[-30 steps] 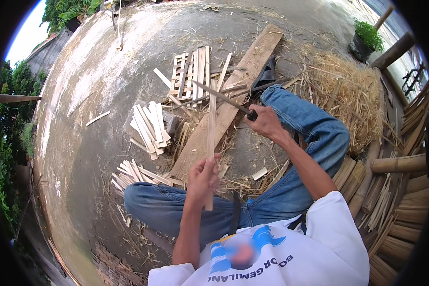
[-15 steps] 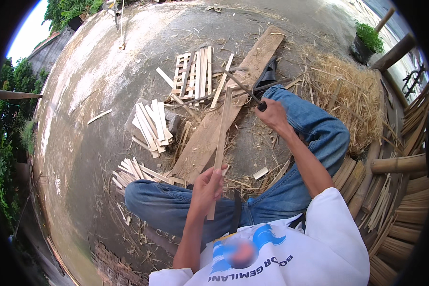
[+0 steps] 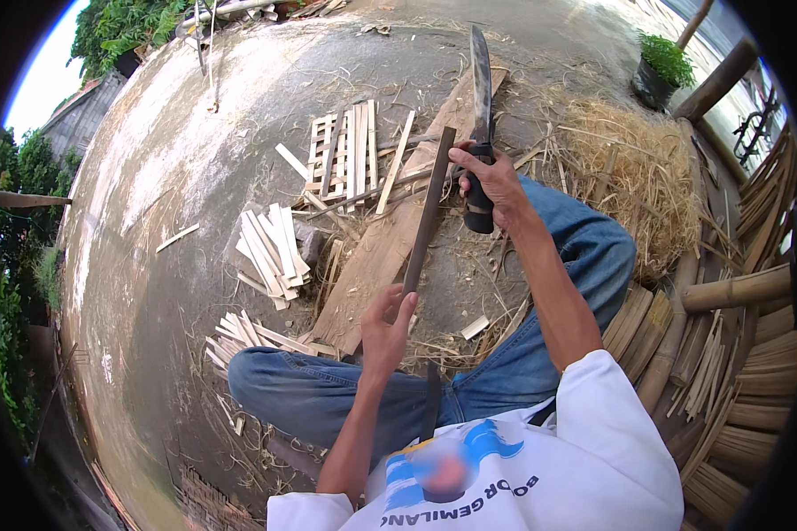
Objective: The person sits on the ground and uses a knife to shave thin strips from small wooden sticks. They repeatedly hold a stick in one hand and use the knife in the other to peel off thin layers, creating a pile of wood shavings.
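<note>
My left hand (image 3: 387, 332) holds the lower part of a long bamboo strip (image 3: 429, 217), its dark brown face showing. The strip slants up and away, its far end close to my right thumb; I cannot tell whether they touch. My right hand (image 3: 498, 188) is closed round the black handle of a big knife (image 3: 481, 84). Its long blade points away from me, apart from the strip. Below the strip, a wooden plank (image 3: 363, 288) runs diagonally across the ground between my bent legs.
Pale strips lie in a bundle (image 3: 271, 252) on a block, in a pile (image 3: 239, 334) by my left knee, and on a slatted lattice (image 3: 329, 155). A heap of shavings (image 3: 633, 177) is at right, with bamboo poles (image 3: 739, 288) and more strips beyond. A potted plant (image 3: 660, 75) stands far right.
The bamboo strip has turned from its pale face to its dark one. My right hand has swung the knife from slanting across the strip's far end to pointing straight away.
</note>
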Action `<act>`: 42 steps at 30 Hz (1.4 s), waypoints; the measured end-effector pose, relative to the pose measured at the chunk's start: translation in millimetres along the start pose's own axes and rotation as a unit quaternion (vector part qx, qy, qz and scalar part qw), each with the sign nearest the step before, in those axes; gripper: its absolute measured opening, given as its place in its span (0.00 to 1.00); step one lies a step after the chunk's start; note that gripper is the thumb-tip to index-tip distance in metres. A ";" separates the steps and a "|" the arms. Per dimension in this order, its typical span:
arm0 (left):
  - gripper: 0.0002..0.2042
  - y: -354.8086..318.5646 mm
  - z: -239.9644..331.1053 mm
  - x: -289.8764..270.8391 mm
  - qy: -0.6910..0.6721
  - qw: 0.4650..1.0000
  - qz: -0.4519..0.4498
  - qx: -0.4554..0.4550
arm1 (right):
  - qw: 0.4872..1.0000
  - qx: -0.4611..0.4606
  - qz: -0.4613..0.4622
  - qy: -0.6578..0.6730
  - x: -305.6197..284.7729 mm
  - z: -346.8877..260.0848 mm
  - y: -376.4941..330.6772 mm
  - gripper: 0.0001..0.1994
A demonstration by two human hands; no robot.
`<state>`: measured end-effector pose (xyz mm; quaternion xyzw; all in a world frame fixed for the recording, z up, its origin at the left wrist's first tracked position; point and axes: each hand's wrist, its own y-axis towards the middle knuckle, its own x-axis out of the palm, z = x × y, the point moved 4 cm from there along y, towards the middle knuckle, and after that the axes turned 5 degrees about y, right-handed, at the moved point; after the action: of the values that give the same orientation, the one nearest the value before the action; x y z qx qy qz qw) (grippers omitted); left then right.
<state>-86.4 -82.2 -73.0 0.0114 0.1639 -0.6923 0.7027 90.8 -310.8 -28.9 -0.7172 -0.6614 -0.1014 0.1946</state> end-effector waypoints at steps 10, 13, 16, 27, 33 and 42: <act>0.17 87.7 100.5 -24.0 -0.026 0.972 -0.179 0.149 | 0.972 -0.104 -0.191 -0.086 91.5 -21.0 -33.9 0.10; 0.13 96.4 103.2 -45.6 -0.006 0.978 -0.130 0.161 | 0.961 -0.124 -0.232 -0.081 118.4 -24.5 -45.3 0.10; 0.11 98.3 96.0 -48.1 -0.030 0.975 -0.062 0.210 | 0.955 -0.158 -0.226 -0.106 122.4 -17.9 -42.4 0.13; 0.18 108.8 38.7 -78.5 -0.003 0.965 0.187 0.184 | 0.992 -0.003 -0.110 -0.057 76.8 13.7 -73.6 0.18; 0.21 100.4 40.8 -56.3 0.075 0.961 0.152 0.217 | 0.980 0.031 -0.178 -0.082 83.8 11.2 -101.4 0.19; 0.22 89.8 51.6 -50.0 0.123 0.952 0.139 0.242 | 0.964 0.064 -0.250 -0.067 113.8 -6.2 -125.8 0.22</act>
<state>13.0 -42.6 -30.8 0.2885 0.0737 -0.5995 0.7429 -20.9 -203.6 40.8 -0.5207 -0.8360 -0.0564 0.1637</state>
